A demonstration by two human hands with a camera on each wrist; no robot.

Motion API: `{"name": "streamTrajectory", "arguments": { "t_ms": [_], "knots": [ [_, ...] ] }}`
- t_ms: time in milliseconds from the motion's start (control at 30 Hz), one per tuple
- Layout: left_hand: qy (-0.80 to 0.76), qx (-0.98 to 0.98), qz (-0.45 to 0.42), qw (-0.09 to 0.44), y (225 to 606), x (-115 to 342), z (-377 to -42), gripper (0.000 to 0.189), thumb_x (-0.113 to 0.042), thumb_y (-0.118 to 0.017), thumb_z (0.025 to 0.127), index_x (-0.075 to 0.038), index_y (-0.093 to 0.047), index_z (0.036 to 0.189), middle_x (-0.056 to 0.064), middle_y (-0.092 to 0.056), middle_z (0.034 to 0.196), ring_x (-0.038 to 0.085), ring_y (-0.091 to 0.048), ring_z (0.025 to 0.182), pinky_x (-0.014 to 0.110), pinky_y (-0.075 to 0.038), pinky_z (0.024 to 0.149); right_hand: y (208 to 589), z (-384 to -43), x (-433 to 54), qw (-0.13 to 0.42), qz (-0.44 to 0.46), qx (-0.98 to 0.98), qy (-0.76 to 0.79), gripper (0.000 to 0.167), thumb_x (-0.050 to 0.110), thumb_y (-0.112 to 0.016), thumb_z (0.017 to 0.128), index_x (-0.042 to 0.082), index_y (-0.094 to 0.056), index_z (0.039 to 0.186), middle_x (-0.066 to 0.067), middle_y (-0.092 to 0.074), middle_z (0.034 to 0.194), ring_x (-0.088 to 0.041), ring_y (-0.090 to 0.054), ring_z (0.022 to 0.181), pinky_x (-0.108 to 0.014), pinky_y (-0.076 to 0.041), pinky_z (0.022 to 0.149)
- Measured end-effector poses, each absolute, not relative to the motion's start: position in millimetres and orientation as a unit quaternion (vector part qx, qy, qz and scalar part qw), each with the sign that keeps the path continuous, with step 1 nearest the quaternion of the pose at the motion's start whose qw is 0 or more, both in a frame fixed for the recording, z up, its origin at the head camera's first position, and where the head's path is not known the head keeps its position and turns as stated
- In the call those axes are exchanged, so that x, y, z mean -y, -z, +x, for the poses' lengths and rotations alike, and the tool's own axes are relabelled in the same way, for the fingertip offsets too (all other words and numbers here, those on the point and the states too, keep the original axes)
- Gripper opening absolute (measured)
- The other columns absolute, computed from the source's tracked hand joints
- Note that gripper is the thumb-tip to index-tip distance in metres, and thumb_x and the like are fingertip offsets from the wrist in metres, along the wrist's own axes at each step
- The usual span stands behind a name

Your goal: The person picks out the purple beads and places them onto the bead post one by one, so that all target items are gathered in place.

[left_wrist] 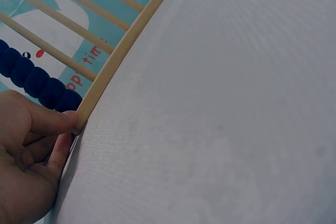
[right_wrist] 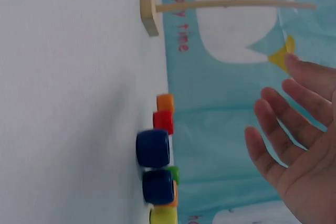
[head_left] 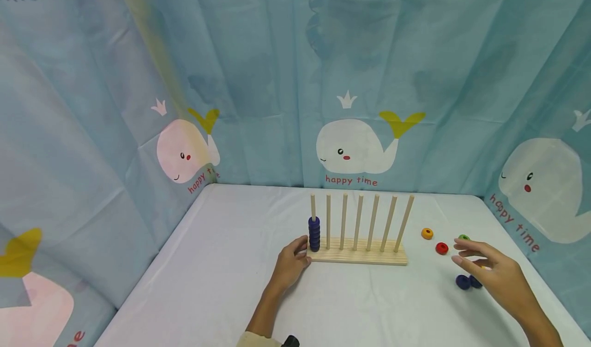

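Observation:
A wooden peg rack (head_left: 357, 256) with a row of upright pegs stands on the table. Dark blue beads (head_left: 314, 234) are stacked on its leftmost peg; the other pegs are bare. At the left end of the base, my left hand (head_left: 290, 265) pinches the corner between thumb and finger, as the left wrist view shows. My right hand (head_left: 505, 283) hovers over the right side of the table, fingers apart and holding nothing. Two loose dark blue beads (right_wrist: 153, 148) lie nearest to it, partly covered by it in the head view.
Beyond the blue beads lie a red bead (head_left: 441, 248), an orange bead (head_left: 427, 233) and a green bead (head_left: 464, 237). A yellow bead (right_wrist: 164, 216) shows in the right wrist view. Whale-printed curtains (head_left: 258, 152) hang around the white table (head_left: 221, 265).

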State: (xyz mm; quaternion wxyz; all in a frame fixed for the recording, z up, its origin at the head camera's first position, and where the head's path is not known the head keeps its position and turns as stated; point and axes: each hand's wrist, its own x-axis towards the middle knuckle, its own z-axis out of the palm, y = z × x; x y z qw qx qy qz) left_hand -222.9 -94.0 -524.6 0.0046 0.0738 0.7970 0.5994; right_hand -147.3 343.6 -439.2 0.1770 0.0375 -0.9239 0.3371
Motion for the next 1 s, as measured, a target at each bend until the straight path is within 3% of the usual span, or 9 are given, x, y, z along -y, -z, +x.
{"name": "streamTrajectory", "arguments": {
  "t_ms": [233, 600, 767, 1000],
  "knots": [
    [-0.599, -0.798, 0.068, 0.005, 523, 93, -223, 0.06, 0.004, -0.063, 0.086, -0.005, -0.047, 0.143, 0.012, -0.056, 0.135, 0.022, -0.059, 0.115, 0.023, -0.051, 0.092, 440, -144, -367, 0.13, 0.02, 0.929, -0.346, 0.051, 0.037, -0.069, 0.09, 0.008, -0.06, 0.131, -0.014, -0.064, 0.115, 0.016, -0.049, 0.088, -0.006, -0.047, 0.066],
    [-0.6, -0.797, 0.07, 0.006, 524, 94, -222, 0.059, 0.003, -0.062, 0.087, -0.004, -0.046, 0.143, 0.013, -0.055, 0.135, 0.023, -0.059, 0.116, 0.023, -0.051, 0.091, 454, -145, -387, 0.075, 0.001, 0.936, -0.345, 0.061, 0.035, -0.071, 0.089, -0.003, -0.053, 0.133, -0.023, -0.064, 0.115, 0.016, -0.051, 0.082, -0.014, -0.05, 0.062],
    [-0.6, -0.797, 0.068, 0.007, 525, 94, -222, 0.058, 0.001, -0.062, 0.088, -0.005, -0.046, 0.143, 0.012, -0.055, 0.135, 0.023, -0.059, 0.115, 0.024, -0.052, 0.091, 463, -147, -395, 0.046, -0.006, 0.94, -0.338, 0.062, 0.032, -0.073, 0.087, -0.004, -0.052, 0.133, -0.021, -0.067, 0.111, 0.012, -0.052, 0.082, -0.02, -0.049, 0.062],
    [-0.599, -0.798, 0.068, 0.005, 524, 94, -222, 0.059, 0.001, -0.062, 0.088, -0.005, -0.046, 0.143, 0.012, -0.056, 0.135, 0.023, -0.06, 0.114, 0.024, -0.052, 0.091, 472, -149, -404, 0.022, -0.018, 0.944, -0.329, 0.069, 0.039, -0.076, 0.083, -0.002, -0.054, 0.133, -0.015, -0.069, 0.111, 0.008, -0.052, 0.081, -0.024, -0.049, 0.062]
  ]
}}
